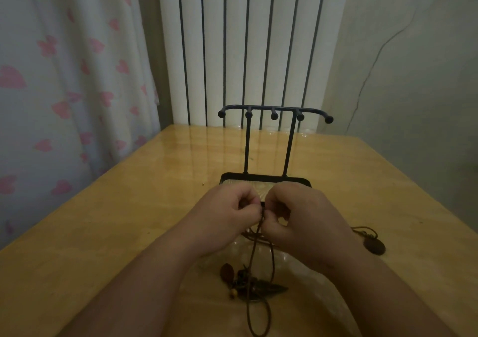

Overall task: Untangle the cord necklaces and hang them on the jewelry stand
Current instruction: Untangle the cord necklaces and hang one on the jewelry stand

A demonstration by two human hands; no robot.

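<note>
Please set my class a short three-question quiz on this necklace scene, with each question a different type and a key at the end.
1. How many knobbed pegs does the jewelry stand carry along its top bar?
2. True or false: the left hand and the right hand both pinch the brown cord between them.
3. Where does the round pendant lie?
A. On the stand's base
B. On the table, to the right of the right hand
C. Hooked on a peg

Key: 1. five; 2. true; 3. B
</note>
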